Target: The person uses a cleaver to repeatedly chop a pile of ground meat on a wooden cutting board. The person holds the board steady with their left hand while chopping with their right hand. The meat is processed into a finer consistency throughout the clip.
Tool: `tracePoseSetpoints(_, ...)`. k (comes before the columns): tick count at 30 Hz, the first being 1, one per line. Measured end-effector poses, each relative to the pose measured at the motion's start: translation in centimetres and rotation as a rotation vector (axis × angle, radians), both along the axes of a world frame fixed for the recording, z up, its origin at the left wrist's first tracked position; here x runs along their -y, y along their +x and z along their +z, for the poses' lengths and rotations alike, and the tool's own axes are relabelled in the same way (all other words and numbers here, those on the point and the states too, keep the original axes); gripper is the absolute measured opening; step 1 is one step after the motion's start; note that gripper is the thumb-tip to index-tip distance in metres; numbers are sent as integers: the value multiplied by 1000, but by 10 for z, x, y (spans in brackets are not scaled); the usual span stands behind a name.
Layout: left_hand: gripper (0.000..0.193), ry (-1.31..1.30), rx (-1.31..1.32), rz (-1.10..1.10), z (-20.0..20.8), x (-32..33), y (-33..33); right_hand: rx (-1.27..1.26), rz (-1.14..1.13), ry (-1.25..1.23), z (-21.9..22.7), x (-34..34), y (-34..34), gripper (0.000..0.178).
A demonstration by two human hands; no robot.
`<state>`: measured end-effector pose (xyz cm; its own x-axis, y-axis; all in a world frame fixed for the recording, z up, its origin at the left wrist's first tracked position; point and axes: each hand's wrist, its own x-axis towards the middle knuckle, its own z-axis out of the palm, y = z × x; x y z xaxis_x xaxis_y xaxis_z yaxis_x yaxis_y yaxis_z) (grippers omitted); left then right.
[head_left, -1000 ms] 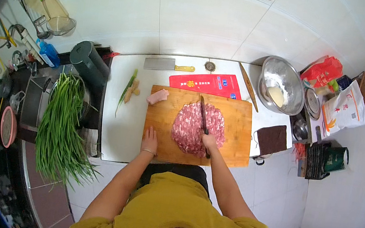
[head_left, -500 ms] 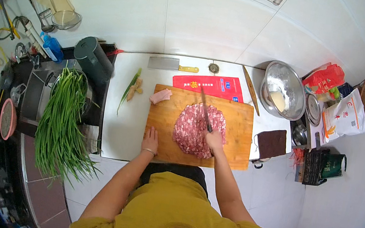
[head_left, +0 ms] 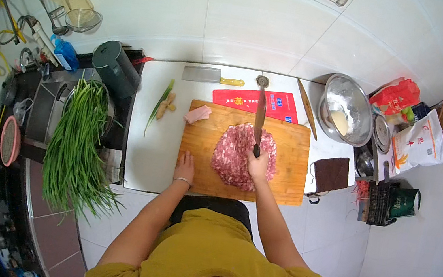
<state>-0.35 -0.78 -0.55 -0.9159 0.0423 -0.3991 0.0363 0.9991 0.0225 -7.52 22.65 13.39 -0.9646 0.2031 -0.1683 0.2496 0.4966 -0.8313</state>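
Note:
Minced meat (head_left: 233, 157) lies in a flat round heap on the wooden cutting board (head_left: 292, 172). My right hand (head_left: 257, 165) is closed around the dark handle of a kitchen knife (head_left: 260, 115). Its blade points away from me over the meat, toward a small round metal object (head_left: 262, 81) near the wall. My left hand (head_left: 185, 166) rests on the board's left edge, fingers stretched out and holding nothing. A pale pink piece of meat (head_left: 197, 115) sits at the board's far left corner.
Beyond the board are a cleaver (head_left: 202, 74) and a red packet (head_left: 280, 106). Ginger (head_left: 167, 105) and a scallion (head_left: 158, 109) lie left, beside heaped green chives (head_left: 80, 146). At right stand a metal bowl (head_left: 335, 89) with dough (head_left: 340, 122) and a dark cloth (head_left: 330, 174).
The knife, blurred and tilted left before, now appears sharper, its blade pointing straight away from me. My right hand has shifted slightly away from me. My left hand stays on the board's edge.

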Motion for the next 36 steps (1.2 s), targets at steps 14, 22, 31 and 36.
tracePoseSetpoints(14, 67, 27, 82, -20, 23, -4, -2, 286, -26, 383, -137, -32, 5, 33)
tracePoseSetpoints(22, 70, 39, 42, 15, 16, 0, -3, -82, -15, -31, -10, -7, 7, 21)
tracePoseSetpoints(31, 98, 36, 172, 7, 48, -2, -5, 246, -46, -147, 0, -22, -6, 23)
tracePoseSetpoints(36, 97, 11, 108, -14, 23, -1, -4, 150, -71, 149, -67, -18, 9, 28)
